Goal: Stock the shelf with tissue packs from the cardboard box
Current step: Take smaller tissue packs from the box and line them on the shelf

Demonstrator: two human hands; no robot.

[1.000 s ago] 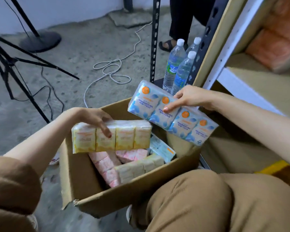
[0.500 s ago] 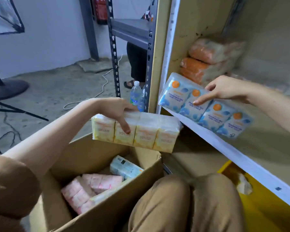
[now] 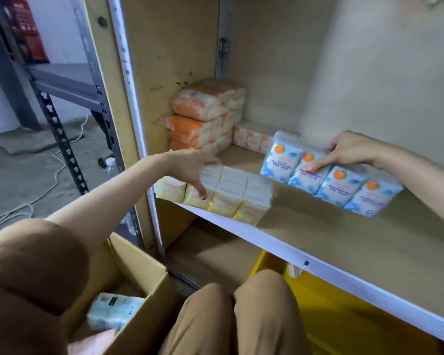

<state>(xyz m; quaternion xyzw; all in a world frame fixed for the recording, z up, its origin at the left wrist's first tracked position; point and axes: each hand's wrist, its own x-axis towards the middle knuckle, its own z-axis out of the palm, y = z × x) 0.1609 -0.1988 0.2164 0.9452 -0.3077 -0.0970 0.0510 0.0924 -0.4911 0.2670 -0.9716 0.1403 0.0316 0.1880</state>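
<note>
Head view: shelf [image 3: 318,242] runs off frame right; cardboard box [image 3: 144,274] cut off bottom-left, contents blurred. Motion-blurred yellow tissue pack [image 3: 231,198] hangs over the shelf's front edge near its left corner; blue tissue pack [image 3: 344,187] tilted over mid-shelf, contact with board unclear. Grips: left hand [image 3: 190,162] holds yellow from above, one digit down its front; right hand [image 3: 349,152] clamps blue's top edge, thumb in front.

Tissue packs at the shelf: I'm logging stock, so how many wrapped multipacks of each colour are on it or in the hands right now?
orange packs, stacked at the back: 3
pale pack beside that stack: 1
yellow pack, held by the left hand: 1
blue pack, held by the right hand: 1
Total: 6
</note>
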